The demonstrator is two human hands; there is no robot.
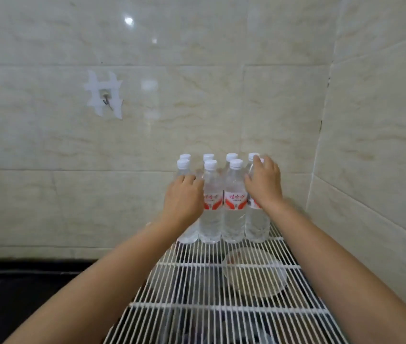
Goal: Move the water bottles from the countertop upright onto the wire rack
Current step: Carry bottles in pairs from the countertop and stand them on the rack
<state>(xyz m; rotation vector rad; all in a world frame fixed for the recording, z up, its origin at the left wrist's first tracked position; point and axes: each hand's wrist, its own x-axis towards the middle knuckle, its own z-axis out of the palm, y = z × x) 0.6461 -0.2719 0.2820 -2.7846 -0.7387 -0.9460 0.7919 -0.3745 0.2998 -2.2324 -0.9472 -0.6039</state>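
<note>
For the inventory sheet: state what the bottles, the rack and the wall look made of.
Water bottles: clear thin plastic, glossy, white caps; the contents show through.
Wire rack: probably metal wire with a white coating, thin parallel rods.
Wall: glazed, marble-patterned tile; grout lines and lamp reflections.

Clear, white-capped, red-labelled water bottles upright in two rows on white wire rack.

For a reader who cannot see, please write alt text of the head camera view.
Both hands hold the outer bottles of an upright group of water bottles at the far end of a white wire rack: left hand on the left bottle, right hand on the right one. A tiled wall stands behind, and a clear bowl shows under the rack.
</note>
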